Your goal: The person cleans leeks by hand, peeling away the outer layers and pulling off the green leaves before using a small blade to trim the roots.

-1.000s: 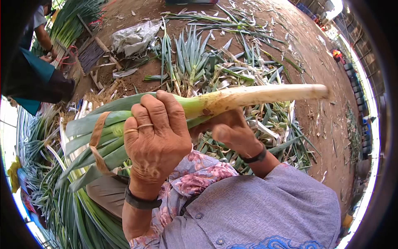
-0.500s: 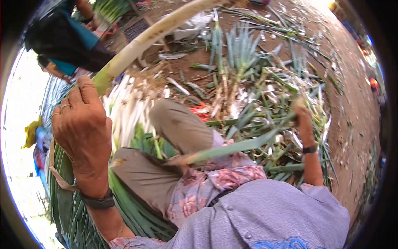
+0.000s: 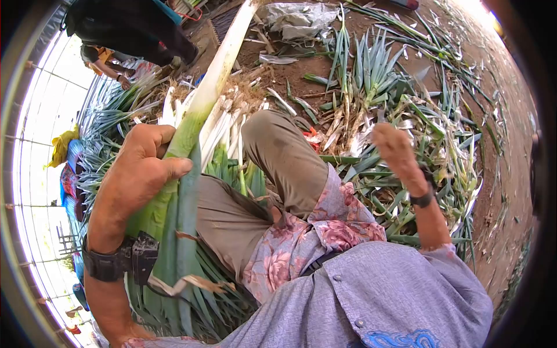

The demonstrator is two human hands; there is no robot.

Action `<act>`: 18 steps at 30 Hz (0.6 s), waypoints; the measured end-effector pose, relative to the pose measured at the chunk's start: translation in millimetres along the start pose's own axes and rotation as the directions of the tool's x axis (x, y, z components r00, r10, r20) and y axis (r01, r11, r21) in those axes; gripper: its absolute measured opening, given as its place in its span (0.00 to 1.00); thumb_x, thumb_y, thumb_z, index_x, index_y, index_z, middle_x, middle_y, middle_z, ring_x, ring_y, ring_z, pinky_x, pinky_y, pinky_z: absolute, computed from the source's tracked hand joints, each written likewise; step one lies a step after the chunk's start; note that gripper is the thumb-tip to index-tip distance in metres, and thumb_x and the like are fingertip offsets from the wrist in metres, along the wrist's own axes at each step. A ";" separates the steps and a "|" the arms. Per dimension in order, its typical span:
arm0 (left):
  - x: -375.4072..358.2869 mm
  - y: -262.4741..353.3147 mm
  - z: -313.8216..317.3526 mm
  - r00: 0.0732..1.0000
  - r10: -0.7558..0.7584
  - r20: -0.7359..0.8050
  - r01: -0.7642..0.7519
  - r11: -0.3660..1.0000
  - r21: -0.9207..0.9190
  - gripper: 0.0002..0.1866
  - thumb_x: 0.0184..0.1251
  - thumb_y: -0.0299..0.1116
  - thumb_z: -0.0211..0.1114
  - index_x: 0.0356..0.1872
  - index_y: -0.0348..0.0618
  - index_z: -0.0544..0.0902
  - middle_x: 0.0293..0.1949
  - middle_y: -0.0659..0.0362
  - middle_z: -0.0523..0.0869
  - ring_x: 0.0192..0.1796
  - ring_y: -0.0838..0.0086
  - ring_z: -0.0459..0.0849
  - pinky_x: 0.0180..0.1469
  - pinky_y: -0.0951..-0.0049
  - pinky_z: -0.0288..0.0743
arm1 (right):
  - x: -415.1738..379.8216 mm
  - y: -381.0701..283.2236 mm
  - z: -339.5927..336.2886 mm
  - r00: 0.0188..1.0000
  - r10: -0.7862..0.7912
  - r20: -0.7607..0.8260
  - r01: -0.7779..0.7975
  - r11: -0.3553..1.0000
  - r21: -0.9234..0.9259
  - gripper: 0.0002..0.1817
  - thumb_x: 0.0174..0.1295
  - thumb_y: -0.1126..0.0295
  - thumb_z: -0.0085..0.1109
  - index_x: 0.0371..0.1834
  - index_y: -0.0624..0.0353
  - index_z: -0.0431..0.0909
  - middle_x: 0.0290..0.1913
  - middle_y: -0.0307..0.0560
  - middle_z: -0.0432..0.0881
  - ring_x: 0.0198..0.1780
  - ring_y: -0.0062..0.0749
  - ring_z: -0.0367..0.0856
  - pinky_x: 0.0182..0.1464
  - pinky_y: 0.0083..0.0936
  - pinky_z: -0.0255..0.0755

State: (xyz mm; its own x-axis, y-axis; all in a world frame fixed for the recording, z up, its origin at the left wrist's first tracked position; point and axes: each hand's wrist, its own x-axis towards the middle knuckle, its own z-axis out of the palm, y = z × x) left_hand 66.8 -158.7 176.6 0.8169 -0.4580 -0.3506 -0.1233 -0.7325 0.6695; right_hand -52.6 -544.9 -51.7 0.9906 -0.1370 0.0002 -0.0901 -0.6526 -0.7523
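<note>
My left hand [image 3: 145,165] is closed around a long leek [image 3: 219,75], thumb and fingers gripping it where the white shaft turns green. The shaft slants up toward the top of the view, and its green leaves hang down past my wrist. A dry, curled leaf strip [image 3: 194,283] dangles near the wrist band. My right hand [image 3: 397,153] is raised over a heap of stripped leaves [image 3: 412,174], apart from the leek. Motion smears its fingers, so I cannot make out whether it holds anything. White-stemmed leeks [image 3: 217,129] lie beyond my knees.
Other leek tops [image 3: 374,66] lie on the earth floor beyond the heap. Crumpled plastic sheeting [image 3: 299,20] is at the top. Two people [image 3: 125,29] are at upper left beside more leeks. A wire fence [image 3: 43,174] runs along the left.
My left hand has turned and come lower, bringing the leek more upright. The green leaf stretched across my lap is gone from there. My right hand has shifted slightly left.
</note>
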 end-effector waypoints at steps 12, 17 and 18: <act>-1.8 -36.6 88.4 0.996 -0.086 0.017 0.081 0.830 -0.552 0.15 0.57 0.19 0.62 0.47 0.30 0.77 0.35 0.59 0.86 0.35 0.82 0.81 0.36 0.81 0.74 | 37.2 -181.5 123.3 0.945 -0.327 0.032 0.196 0.639 0.744 0.25 0.67 0.51 0.55 0.33 0.68 0.73 0.21 0.59 0.72 0.24 0.44 0.74 0.28 0.40 0.65; 9.4 -52.9 125.6 0.982 -0.014 -0.189 -0.063 0.916 -0.395 0.18 0.60 0.21 0.62 0.51 0.30 0.73 0.32 0.56 0.84 0.34 0.80 0.79 0.36 0.77 0.72 | 22.0 -169.6 160.0 0.978 -0.196 -0.069 0.188 0.692 0.697 0.25 0.66 0.50 0.56 0.34 0.67 0.74 0.20 0.60 0.72 0.20 0.42 0.73 0.24 0.38 0.64; 8.4 -51.2 130.1 0.971 0.011 -0.241 -0.094 0.937 -0.335 0.18 0.60 0.22 0.62 0.52 0.30 0.73 0.32 0.55 0.84 0.34 0.80 0.79 0.36 0.77 0.72 | 21.5 -163.2 156.2 0.985 -0.171 0.019 0.109 0.710 0.696 0.23 0.68 0.51 0.55 0.36 0.65 0.75 0.21 0.57 0.74 0.21 0.39 0.73 0.25 0.36 0.65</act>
State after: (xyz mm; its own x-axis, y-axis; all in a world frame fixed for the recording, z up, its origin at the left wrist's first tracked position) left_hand 6.6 -190.5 54.2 0.9271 -0.3313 -0.1752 -0.0034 -0.4747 0.8801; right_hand -0.4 -324.9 -31.9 0.9932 -0.0094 0.1159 0.1162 0.0398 -0.9924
